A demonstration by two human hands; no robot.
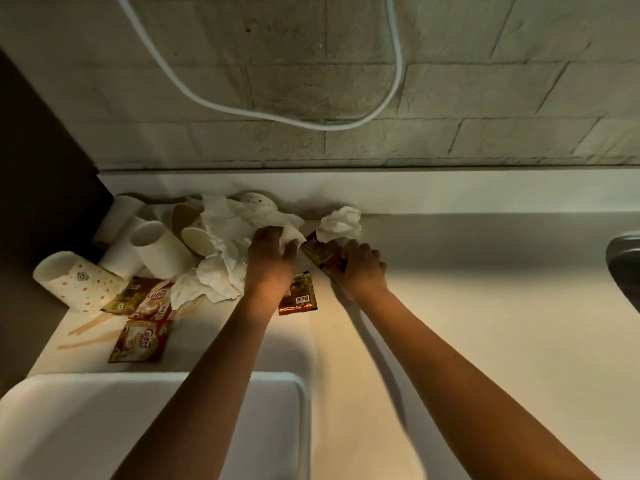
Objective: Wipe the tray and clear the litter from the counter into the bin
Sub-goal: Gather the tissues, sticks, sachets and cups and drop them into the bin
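Back left corner is jammed: tipped paper cups (152, 244) piled against the wall, crumpled napkins (228, 251) spilling forward. Sachets (145, 327) and wooden stirrers (90, 327) clutter the strip between that pile and the white tray (104, 410). Bare counter (485, 306) runs wide open to the right, up to a metal rim, possibly a sink (627, 261). One balled tissue (341, 223) sits against the back ledge. A white cable (311, 123) loops on the wall, well above the counter.
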